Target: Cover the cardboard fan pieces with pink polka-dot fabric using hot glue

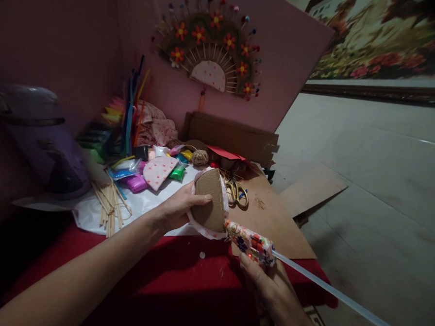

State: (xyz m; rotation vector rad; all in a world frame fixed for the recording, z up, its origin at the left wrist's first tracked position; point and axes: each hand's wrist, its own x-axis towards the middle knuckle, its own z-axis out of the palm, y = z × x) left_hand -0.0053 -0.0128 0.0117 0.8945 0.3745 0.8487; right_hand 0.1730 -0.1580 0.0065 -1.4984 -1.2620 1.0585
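A half-disc of brown corrugated cardboard [211, 216] is held up just left of the gold-handled scissors [236, 193]. Its plain ridged face is turned to the wearer, with the straight edge toward the scissors and the curve away from them. Pale fabric with pinkish-red dots [202, 231] sticks out past the cardboard as a crumpled border.

The left hand [181, 204] pinches the half-disc from the side away from the scissors, thumb flat on the cardboard. The right hand [265, 279], nearer the wearer than the scissors, is closed around a flower-patterned glue gun [248, 239], on which a small red light glows.

Left of the scissors and well apart from them, a purple flask [48, 142] bears a dark printed figure; any lettering is too dim to read. Markings on the clay packets [135, 183], also left of the scissors, are too small to make out.

The scissors' blades cannot be made out. The left fingers are mostly behind the cardboard, and whether the nozzle touches its lower corner is unclear. The translucent glue stick [326, 284] runs out of view, nearer the wearer and right of the scissors.
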